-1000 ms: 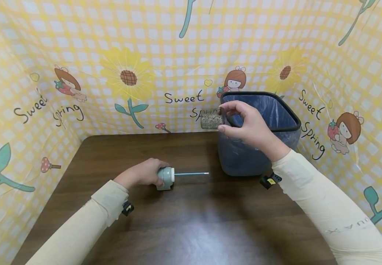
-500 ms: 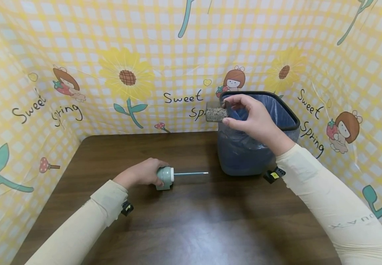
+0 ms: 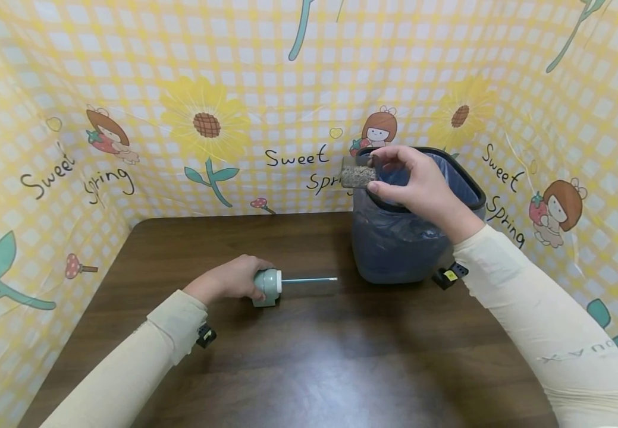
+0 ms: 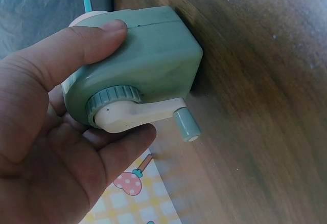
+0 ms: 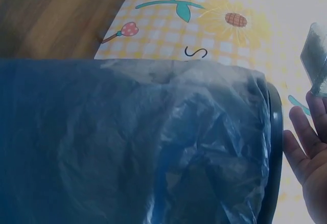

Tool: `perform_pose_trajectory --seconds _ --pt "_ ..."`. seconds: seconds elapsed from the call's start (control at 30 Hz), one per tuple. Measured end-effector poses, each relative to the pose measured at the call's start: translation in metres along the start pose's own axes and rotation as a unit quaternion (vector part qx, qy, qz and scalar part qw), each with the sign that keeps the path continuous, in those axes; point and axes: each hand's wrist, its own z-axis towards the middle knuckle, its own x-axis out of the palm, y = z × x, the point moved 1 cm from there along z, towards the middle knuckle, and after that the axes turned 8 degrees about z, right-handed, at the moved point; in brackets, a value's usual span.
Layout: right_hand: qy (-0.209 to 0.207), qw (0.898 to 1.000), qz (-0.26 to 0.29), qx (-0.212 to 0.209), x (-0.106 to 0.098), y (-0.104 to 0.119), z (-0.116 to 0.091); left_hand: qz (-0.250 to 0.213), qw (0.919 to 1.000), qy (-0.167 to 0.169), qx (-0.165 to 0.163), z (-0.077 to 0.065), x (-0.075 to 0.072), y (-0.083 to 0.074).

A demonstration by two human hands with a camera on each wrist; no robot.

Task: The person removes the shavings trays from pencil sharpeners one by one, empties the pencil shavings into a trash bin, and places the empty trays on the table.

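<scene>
Our left hand point(image 3: 231, 279) wraps round the green sharpener point(image 4: 148, 60) on the brown table point(image 3: 234, 368), with the thumb on one side and fingers on the other. The fingers are bent as far apart as its body is wide. We think we hold it that way so it won't roll or slide. Its little crank point(image 4: 148, 115) is by the fingertips, but we can't tell if they touch it. A blue pencil point(image 3: 309, 280) pokes out toward three o'clock.

Up between one and two o'clock from the sharpener, our right hand point(image 3: 418, 184) pinches the end of a small see-through box point(image 3: 357, 163). Thumb and finger are just a box-end apart; the other fingers look loose in the right wrist view. Grey crumbs point(image 3: 359, 177) lie inside (they look like pencil bits to us). We guess we pinch only the end to leave the rest of the box clear of our fingers.

The box is by the nine o'clock edge of the blue bin point(image 3: 389, 255), but we can't tell if it is over the rim. The bin has a plastic bag point(image 5: 127, 132) inside, probably so its walls don't get dirty.
</scene>
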Motion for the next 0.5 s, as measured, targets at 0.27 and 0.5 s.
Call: perform_pose_trajectory --seconds 0.27,0.5 --pt "-0.009 1.000 0.000 -0.002 -0.008 -0.003 0.001 0.007 0.9999 -0.001 0.012 0.002 0.001 0.000" --pt "-0.017 1.000 -0.010 0.011 -0.014 -0.010 -0.001 0.014 0.9998 0.000 0.015 0.002 -0.001 0.000"
